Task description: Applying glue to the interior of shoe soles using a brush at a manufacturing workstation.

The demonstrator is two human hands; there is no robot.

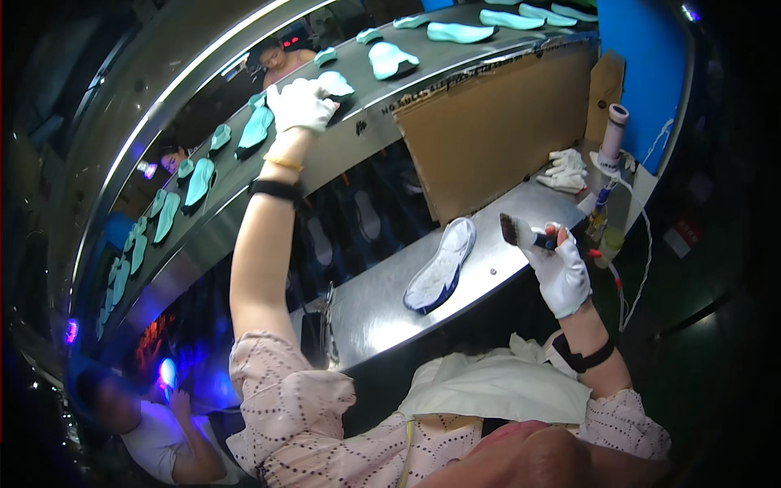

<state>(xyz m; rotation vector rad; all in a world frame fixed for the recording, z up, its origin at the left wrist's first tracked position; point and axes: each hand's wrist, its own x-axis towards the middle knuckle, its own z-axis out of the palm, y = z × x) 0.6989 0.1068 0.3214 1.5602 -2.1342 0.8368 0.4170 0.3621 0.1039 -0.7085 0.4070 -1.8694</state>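
Note:
My left hand (299,106), in a white glove with bare fingertips, reaches up to the conveyor belt. Its fingers curl at a mint-green shoe sole (335,84) and partly cover it. In my right hand (563,278), also white-gloved, is a flat brush (516,232) with dark bristles pointing left. A white shoe sole with a dark blue rim (440,267) lies on the metal worktable (374,317), left of the brush and apart from it.
Several mint-green sole pieces (462,32) ride on the dark belt (358,89). A cardboard sheet (496,122) stands behind the worktable. White gloves (565,171), a pink cylinder (614,130) and cords (647,236) are at right. Co-workers (163,431) are at left and beyond the belt.

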